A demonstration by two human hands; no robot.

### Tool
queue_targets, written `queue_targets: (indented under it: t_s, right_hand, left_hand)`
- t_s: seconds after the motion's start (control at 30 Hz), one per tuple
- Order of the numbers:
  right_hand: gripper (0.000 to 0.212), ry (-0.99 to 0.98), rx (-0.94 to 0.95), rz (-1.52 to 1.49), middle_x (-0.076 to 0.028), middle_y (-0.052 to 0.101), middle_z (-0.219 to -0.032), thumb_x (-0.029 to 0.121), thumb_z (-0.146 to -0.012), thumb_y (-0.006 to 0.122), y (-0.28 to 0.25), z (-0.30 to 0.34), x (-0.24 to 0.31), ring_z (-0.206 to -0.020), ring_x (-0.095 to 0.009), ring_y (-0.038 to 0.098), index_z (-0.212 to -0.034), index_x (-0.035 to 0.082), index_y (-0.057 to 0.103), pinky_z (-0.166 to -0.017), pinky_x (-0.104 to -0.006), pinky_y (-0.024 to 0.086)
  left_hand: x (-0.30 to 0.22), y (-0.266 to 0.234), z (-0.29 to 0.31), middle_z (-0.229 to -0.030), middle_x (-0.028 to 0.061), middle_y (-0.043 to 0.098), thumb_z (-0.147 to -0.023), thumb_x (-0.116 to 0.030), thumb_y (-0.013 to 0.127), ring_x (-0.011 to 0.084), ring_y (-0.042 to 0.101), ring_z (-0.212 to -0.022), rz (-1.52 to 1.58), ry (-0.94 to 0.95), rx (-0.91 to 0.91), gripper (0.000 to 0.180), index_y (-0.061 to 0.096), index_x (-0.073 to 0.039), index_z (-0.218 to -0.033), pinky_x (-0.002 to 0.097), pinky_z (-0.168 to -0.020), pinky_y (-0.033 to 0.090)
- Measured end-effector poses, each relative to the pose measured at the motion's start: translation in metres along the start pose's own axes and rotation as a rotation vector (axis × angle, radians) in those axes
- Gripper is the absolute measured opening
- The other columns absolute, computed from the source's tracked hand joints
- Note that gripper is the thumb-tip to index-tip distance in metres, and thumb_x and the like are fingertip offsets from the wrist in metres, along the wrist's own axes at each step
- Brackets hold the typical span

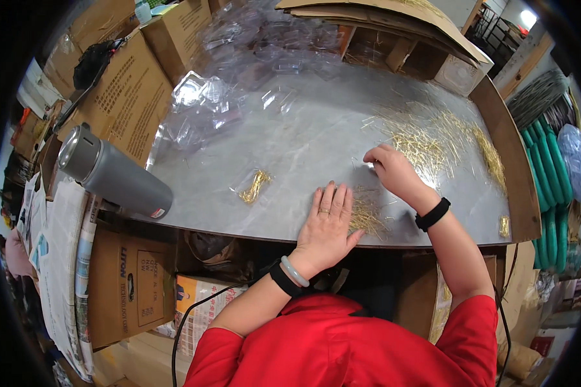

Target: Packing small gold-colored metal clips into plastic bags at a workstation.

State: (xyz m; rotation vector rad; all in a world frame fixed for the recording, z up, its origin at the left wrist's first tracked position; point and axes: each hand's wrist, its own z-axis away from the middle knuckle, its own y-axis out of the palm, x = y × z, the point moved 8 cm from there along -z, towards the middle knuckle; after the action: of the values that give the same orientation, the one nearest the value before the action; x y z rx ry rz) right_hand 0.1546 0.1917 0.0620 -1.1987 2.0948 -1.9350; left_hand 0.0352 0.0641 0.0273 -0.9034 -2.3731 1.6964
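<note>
My left hand [327, 222] lies flat near the table's front edge, fingers stretched out. Against its right side is a small pile of thin gold-coloured pins [368, 217], partly covered by the hand. My right hand [396, 169] is just above the grey table [303, 148], its fingers curled into a pinch; anything between the fingertips is too small to make out. A larger spread of gold pins [419, 145] lies beyond and to the right of it. Left of my left hand, a small clear plastic case [244, 192] holds a bunch of gold pins [257, 186].
Clear plastic cases [258, 48] are heaped at the back left. A grey tumbler [119, 174] stands at the left edge beside a cardboard box [119, 97]. A low wooden rim [513, 155] borders the right side, with a small pin bundle [504, 226] near its front corner.
</note>
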Motion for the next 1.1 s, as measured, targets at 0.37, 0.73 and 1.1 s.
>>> queue_targets:
  t_s: [0.37, 0.73, 1.1]
  right_hand:
    - [0.03, -0.182, 0.158, -0.014, -0.014, 0.063, -0.107, -0.002, -0.082, 0.056, 0.022, 0.032, 0.039, -0.104, -0.036, 0.059, -0.109, 0.005, 0.068, -0.091, -0.042, 0.05]
    - [0.049, -0.069, 0.116, -0.019, -0.018, 0.057, -0.137, 0.017, -0.092, 0.066, -0.024, 0.085, 0.046, -0.131, -0.038, 0.049, -0.136, -0.001, 0.051, -0.107, -0.0424, 0.043]
    - [0.048, -0.013, -0.175, -0.083, -0.022, 0.055, -0.135, -0.005, -0.086, 0.06, 0.018, 0.122, 0.038, -0.13, -0.042, 0.05, -0.133, -0.003, 0.052, -0.112, -0.0469, 0.04]
  left_hand:
    - [0.001, 0.002, 0.001, -0.149, 0.027, 0.038, -0.091, -0.048, 0.062, 0.042, 0.03, -0.143, -0.029, -0.024, 0.029, 0.085, 0.036, 0.013, -0.144, 0.0539, -0.121, 0.019]
    - [0.004, 0.001, -0.002, -0.149, 0.0211, 0.038, -0.09, -0.043, 0.067, 0.0439, 0.027, -0.143, 0.063, -0.043, 0.119, 0.081, 0.037, 0.004, -0.148, 0.0579, -0.119, 0.019]
    - [0.0, 0.008, -0.013, -0.153, 0.0173, 0.036, -0.089, -0.042, 0.069, 0.0433, 0.024, -0.146, 0.123, 0.051, 0.223, 0.084, 0.032, 0.0, -0.152, 0.0597, -0.119, 0.017]
